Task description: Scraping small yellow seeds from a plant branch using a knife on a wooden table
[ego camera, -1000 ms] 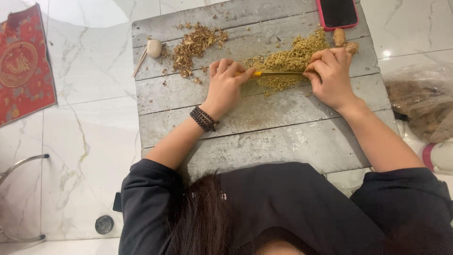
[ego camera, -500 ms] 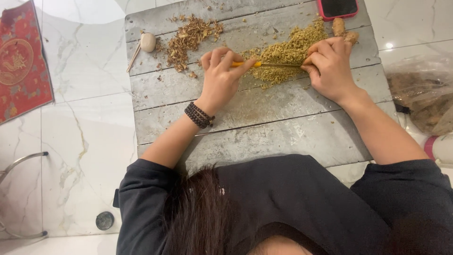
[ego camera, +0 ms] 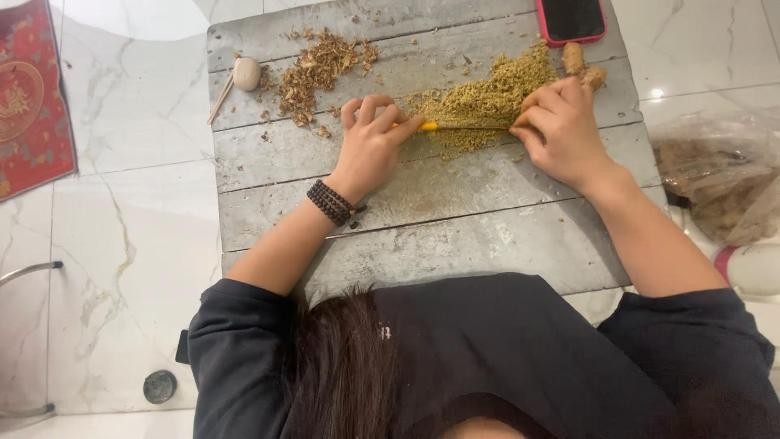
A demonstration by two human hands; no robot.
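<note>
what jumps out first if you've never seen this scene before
Both hands meet at a thin yellow stick lying across the grey wooden board: the left hand pinches one end, the right hand the other, over a heap of greenish-yellow crumbs. A smaller brown pile of shavings lies toward the board's upper left, and a pink-cased phone sits at its top right edge.
</note>
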